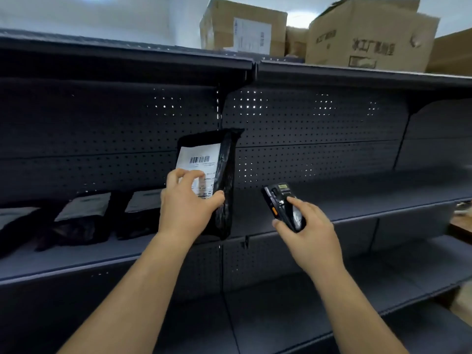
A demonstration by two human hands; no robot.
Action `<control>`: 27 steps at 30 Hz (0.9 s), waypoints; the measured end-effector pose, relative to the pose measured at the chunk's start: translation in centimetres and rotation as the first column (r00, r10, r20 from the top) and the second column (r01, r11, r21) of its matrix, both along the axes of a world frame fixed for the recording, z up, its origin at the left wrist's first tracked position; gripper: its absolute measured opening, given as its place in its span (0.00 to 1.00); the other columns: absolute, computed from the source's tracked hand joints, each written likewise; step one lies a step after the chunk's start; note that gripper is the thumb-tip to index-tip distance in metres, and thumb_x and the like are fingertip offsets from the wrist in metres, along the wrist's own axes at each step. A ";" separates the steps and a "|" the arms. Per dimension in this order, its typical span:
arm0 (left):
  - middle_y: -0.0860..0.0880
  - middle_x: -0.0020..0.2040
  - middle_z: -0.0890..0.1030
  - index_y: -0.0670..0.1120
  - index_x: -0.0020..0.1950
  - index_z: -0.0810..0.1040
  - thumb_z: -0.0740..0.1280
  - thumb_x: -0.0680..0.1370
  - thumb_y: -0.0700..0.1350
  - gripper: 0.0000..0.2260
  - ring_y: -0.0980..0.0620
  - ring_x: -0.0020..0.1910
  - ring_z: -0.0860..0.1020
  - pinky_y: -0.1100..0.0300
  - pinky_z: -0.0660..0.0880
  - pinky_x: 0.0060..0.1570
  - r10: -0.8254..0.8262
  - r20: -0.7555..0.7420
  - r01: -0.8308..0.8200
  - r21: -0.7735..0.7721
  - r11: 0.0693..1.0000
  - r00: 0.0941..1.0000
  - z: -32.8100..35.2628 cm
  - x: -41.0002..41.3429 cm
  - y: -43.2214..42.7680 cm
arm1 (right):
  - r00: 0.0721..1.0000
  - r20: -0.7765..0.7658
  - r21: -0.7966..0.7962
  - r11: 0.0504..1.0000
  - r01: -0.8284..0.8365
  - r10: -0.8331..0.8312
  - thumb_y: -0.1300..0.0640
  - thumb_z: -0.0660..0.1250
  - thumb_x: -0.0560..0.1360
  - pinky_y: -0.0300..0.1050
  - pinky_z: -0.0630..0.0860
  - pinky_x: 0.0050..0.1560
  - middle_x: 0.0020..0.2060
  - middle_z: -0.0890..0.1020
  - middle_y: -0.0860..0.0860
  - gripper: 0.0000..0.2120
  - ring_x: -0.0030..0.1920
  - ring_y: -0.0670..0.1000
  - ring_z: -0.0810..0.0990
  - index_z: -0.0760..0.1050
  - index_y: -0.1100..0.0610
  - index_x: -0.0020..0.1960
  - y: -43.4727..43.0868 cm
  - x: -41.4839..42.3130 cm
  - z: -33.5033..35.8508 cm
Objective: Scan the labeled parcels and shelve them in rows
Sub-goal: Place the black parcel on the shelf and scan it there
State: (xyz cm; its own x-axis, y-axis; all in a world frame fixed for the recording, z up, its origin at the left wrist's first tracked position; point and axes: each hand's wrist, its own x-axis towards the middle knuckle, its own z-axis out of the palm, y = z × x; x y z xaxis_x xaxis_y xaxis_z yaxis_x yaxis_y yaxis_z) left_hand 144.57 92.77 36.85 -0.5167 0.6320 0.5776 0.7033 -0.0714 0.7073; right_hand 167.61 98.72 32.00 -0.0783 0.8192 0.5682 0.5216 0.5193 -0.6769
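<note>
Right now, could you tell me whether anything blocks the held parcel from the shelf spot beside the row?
Nothing visible does: the held parcel in the left hand is beside the last shelved parcel; the scanner is to its right.

A stockroom: dark pegboard shelving (332, 213) (cardboard boxes (367, 34) on top).

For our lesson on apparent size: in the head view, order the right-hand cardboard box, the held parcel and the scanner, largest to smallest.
1. box
2. parcel
3. scanner
The box is farther away yet looks largest.
</note>
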 end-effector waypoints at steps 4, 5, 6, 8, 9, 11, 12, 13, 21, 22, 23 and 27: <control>0.58 0.63 0.66 0.55 0.64 0.75 0.73 0.69 0.59 0.25 0.48 0.63 0.70 0.49 0.76 0.57 0.053 0.015 -0.052 -0.088 0.995 0.998 -0.1 -0.3 4.0 | 0.994 0.074 0.018 0.997 -0.081 0.079 0.42 0.72 0.71 0.47 0.75 0.57 0.59 0.74 0.37 0.25 0.58 0.43 0.73 0.72 0.41 0.67 4.1 -1.4 -0.2; 0.57 0.63 0.65 0.55 0.64 0.74 0.72 0.68 0.60 0.26 0.47 0.62 0.71 0.48 0.77 0.56 0.067 0.016 -0.065 -0.115 0.991 0.998 -0.1 -0.2 4.9 | 0.991 0.092 0.019 0.995 -0.096 0.094 0.42 0.71 0.71 0.48 0.75 0.57 0.59 0.73 0.38 0.26 0.59 0.43 0.73 0.72 0.41 0.68 5.0 -1.6 -0.3; 0.57 0.63 0.65 0.55 0.64 0.74 0.72 0.67 0.61 0.27 0.47 0.62 0.71 0.47 0.77 0.55 0.076 0.017 -0.073 -0.138 0.988 0.997 -0.1 -0.1 5.6 | 0.989 0.096 0.015 0.993 -0.113 0.111 0.42 0.71 0.71 0.48 0.76 0.57 0.60 0.73 0.38 0.26 0.59 0.43 0.73 0.72 0.41 0.68 5.9 -1.8 -0.4; 0.55 0.63 0.65 0.55 0.65 0.74 0.69 0.64 0.63 0.31 0.45 0.62 0.71 0.46 0.77 0.56 0.108 0.017 -0.102 -0.193 0.976 0.994 -0.3 0.0 6.9 | 0.984 0.094 0.004 0.989 -0.150 0.149 0.42 0.71 0.71 0.49 0.76 0.57 0.60 0.74 0.38 0.26 0.59 0.43 0.73 0.72 0.40 0.68 7.6 -2.2 -0.6; 0.54 0.63 0.66 0.55 0.65 0.73 0.68 0.63 0.63 0.32 0.45 0.61 0.71 0.46 0.77 0.56 0.130 0.014 -0.123 -0.228 0.966 0.991 -0.5 0.0 7.4 | 0.981 0.096 -0.001 0.986 -0.169 0.169 0.41 0.71 0.71 0.49 0.76 0.57 0.60 0.74 0.37 0.26 0.59 0.43 0.73 0.72 0.40 0.68 8.2 -2.4 -0.7; 0.53 0.62 0.66 0.55 0.66 0.73 0.68 0.63 0.63 0.32 0.44 0.60 0.71 0.46 0.77 0.55 0.178 -0.003 -0.171 -0.292 0.941 0.984 -0.6 -0.2 8.2 | 0.972 0.098 -0.003 0.977 -0.215 0.215 0.41 0.71 0.71 0.47 0.76 0.58 0.61 0.73 0.36 0.26 0.60 0.41 0.72 0.71 0.40 0.68 9.4 -2.8 -0.8; 0.52 0.62 0.67 0.55 0.66 0.74 0.68 0.63 0.63 0.32 0.44 0.59 0.72 0.46 0.77 0.55 0.206 -0.019 -0.200 -0.324 0.925 0.978 -0.7 -0.3 8.7 | 0.967 0.100 -0.001 0.972 -0.235 0.234 0.41 0.71 0.71 0.46 0.75 0.58 0.61 0.73 0.36 0.26 0.60 0.40 0.72 0.71 0.39 0.68 10.0 -3.1 -0.8; 0.52 0.62 0.67 0.54 0.66 0.74 0.68 0.64 0.64 0.32 0.43 0.59 0.72 0.46 0.77 0.54 0.232 -0.035 -0.229 -0.355 0.906 0.972 -0.7 -0.4 9.1 | 0.962 0.101 0.001 0.967 -0.253 0.252 0.41 0.71 0.72 0.46 0.75 0.57 0.61 0.72 0.36 0.26 0.59 0.40 0.72 0.71 0.39 0.68 10.6 -3.4 -0.8; 0.46 0.72 0.62 0.53 0.75 0.64 0.69 0.70 0.66 0.37 0.39 0.66 0.66 0.43 0.71 0.61 0.351 -0.210 -0.401 -0.625 0.670 0.912 -0.8 2.1 12.2 | 0.925 0.105 -0.016 0.931 -0.366 0.365 0.43 0.73 0.70 0.46 0.77 0.54 0.59 0.76 0.39 0.26 0.58 0.43 0.74 0.73 0.41 0.67 14.4 -3.8 -1.1; 0.46 0.72 0.62 0.53 0.75 0.64 0.67 0.70 0.66 0.37 0.39 0.66 0.65 0.43 0.70 0.61 0.357 -0.234 -0.420 -0.641 0.642 0.904 -1.0 2.2 12.4 | 0.923 0.102 -0.020 0.928 -0.372 0.372 0.43 0.73 0.70 0.46 0.76 0.54 0.58 0.76 0.39 0.26 0.58 0.43 0.75 0.73 0.41 0.67 14.9 -3.7 -1.1; 0.46 0.72 0.63 0.53 0.75 0.64 0.66 0.71 0.67 0.36 0.39 0.66 0.65 0.43 0.69 0.61 0.362 -0.258 -0.438 -0.651 0.621 0.896 -1.1 2.4 12.4 | 0.920 0.103 -0.026 0.925 -0.378 0.379 0.43 0.73 0.70 0.45 0.76 0.53 0.57 0.76 0.39 0.26 0.57 0.43 0.75 0.73 0.41 0.67 15.4 -3.5 -1.2; 0.48 0.71 0.64 0.56 0.75 0.64 0.62 0.71 0.68 0.34 0.39 0.66 0.65 0.44 0.67 0.63 0.355 -0.306 -0.465 -0.668 0.581 0.883 -1.6 2.7 11.6 | 0.911 0.101 -0.027 0.917 -0.399 0.399 0.42 0.72 0.70 0.45 0.77 0.52 0.56 0.76 0.39 0.26 0.56 0.43 0.76 0.73 0.41 0.67 17.1 -3.2 -1.6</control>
State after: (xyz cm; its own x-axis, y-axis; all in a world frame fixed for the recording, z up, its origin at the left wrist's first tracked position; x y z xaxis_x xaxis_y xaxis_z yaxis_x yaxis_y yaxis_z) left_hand 147.30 104.40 35.21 -0.7846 0.6068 0.1272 0.6123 0.7265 0.3119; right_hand 164.41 115.78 30.39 -0.4564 0.7110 0.5350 0.3381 0.6947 -0.6348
